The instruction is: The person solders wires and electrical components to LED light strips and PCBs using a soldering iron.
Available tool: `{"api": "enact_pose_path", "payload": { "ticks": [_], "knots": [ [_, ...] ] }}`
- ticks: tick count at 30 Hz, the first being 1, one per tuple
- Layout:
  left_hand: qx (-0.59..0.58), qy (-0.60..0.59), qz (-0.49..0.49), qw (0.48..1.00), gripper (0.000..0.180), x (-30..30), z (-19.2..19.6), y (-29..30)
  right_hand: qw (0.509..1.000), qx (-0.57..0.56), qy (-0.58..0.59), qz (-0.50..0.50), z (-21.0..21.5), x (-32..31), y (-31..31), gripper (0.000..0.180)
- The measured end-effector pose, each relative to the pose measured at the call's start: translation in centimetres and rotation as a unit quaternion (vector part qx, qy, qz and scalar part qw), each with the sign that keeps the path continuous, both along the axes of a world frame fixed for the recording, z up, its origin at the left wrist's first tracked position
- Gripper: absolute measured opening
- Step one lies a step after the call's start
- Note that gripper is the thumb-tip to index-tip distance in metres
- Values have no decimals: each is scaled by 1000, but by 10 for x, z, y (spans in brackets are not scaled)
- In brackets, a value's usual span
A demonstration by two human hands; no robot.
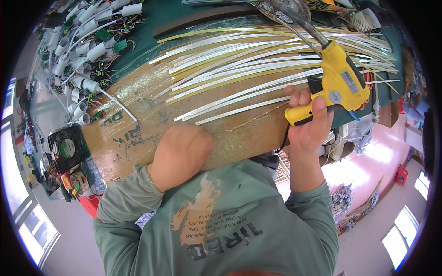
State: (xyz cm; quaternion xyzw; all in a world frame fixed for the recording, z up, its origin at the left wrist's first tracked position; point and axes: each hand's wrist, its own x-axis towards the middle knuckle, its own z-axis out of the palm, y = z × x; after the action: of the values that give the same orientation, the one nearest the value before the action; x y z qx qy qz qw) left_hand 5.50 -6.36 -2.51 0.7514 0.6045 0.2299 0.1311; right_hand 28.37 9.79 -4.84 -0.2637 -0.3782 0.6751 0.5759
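Note:
My right hand (309, 122) is wrapped round the handle of a yellow soldering gun (341, 76). The gun's metal barrel points toward the far edge of the table, and a black cord hangs from its grip. My left hand (182, 152) rests as a closed fist near the front edge of a brown board (248, 145); its fingers curl under, so anything inside is hidden. Just beyond the fist lie several narrow white and yellow LED strips (239, 99), side by side. A thin strand (246, 123) runs across the board between the two hands.
White cylindrical lamp parts (85, 64) with wires and green circuit boards pile up at the far left. A black fan (64, 148) stands at the left edge. Along the back lies a dark bar (195, 20). A red case (401, 175) sits on the floor at right.

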Motion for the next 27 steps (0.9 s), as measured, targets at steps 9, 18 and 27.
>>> {"api": "enact_pose_path", "payload": {
  "ticks": [9, 18, 27],
  "knots": [
    [-214, -34, 100, 971, 14, -10, 23, 43, 999, -8, -25, -41, 0, 14, 9, 24],
    [78, 39, 101, 991, 19, -72, 10, 144, 997, 30, -53, -45, -6, 10, 8, 32],
    [12, 130, 69, 989, 13, -72, 22, 160, 997, 25, -58, -53, -5, 10, 6, 38]
  ]
}}
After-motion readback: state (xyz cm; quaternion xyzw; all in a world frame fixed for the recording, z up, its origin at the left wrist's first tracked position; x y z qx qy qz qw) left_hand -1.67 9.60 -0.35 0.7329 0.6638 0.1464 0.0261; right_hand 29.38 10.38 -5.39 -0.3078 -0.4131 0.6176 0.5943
